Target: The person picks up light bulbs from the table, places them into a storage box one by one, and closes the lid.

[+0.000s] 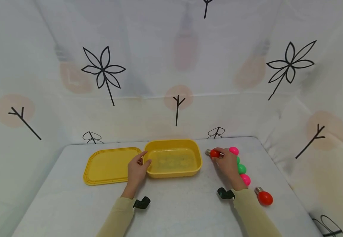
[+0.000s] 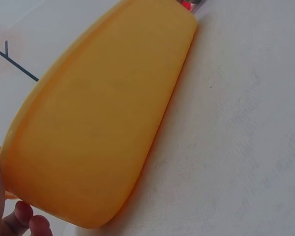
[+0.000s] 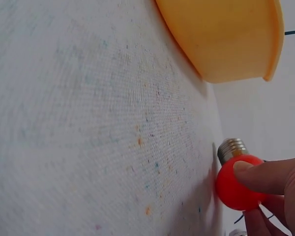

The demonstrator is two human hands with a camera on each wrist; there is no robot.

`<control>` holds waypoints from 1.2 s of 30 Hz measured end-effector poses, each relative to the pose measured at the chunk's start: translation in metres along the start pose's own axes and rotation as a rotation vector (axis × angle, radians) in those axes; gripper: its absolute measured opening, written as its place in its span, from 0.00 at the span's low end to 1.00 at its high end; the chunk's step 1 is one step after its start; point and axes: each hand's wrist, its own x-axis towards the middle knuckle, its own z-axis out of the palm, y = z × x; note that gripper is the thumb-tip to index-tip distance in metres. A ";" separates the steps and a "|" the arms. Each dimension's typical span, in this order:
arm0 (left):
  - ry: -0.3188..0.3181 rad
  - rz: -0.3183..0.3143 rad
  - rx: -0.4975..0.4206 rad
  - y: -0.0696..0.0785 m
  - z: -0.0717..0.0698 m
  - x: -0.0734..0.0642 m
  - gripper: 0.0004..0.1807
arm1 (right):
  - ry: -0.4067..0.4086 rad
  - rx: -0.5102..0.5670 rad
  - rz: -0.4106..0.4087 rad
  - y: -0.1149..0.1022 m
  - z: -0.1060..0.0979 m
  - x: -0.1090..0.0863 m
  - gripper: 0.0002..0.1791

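My left hand [image 1: 137, 170] holds the left end of a yellow plastic container [image 1: 171, 175], thumb at the rim. In the left wrist view the container's side wall [image 2: 103, 113] fills the middle, with only parts of the fingers showing at the lower left. To the right of the container, my right hand [image 1: 230, 165] pinches a red light bulb [image 1: 214, 154] between thumb and fingers. The right wrist view shows that bulb's round red glass [image 3: 236, 191], its metal screw base pointing toward the container.
A flat yellow lid [image 1: 109, 166] lies left of the container. Beside my right hand, pink [image 1: 245, 179] and green [image 1: 242, 169] round pieces form a row, partly hidden by the hand. Another red bulb [image 1: 265, 198] lies nearer, by the right sleeve. Patterned white cloth [image 1: 147, 115] hangs behind the table.
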 end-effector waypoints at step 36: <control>-0.016 -0.057 -0.111 -0.001 0.001 -0.003 0.20 | 0.035 0.092 -0.067 -0.022 -0.018 0.001 0.26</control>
